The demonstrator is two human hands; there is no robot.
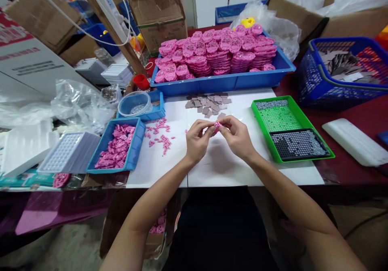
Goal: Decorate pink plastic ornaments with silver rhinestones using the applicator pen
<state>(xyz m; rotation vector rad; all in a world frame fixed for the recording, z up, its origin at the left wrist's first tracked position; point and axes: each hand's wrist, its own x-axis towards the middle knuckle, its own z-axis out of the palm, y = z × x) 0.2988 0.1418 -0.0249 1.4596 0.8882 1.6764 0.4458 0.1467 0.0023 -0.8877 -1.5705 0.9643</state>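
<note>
A small pink plastic part [217, 127] is pinched between the fingertips of both hands, above the white work surface [169, 170]. My left hand [197, 137] grips it from the left with thumb and fingers; my right hand [235, 135] closes on its right side. The fingers cover much of the part, so its exact shape is hidden. Just beyond the hands lies a loose pile of grey square pieces [209, 103]. Small pink pieces [163, 141] are scattered left of my left hand. To the right is a green tray [303, 119] with rows of small metal pieces.
At the back, a long blue tray [194, 86] bears stacked pink parts [212, 52]. A blue bin [138, 149] of pink pieces and a clear round tub [135, 104] stand left. A blue basket [342, 89] and a white oblong object [354, 139] are at right.
</note>
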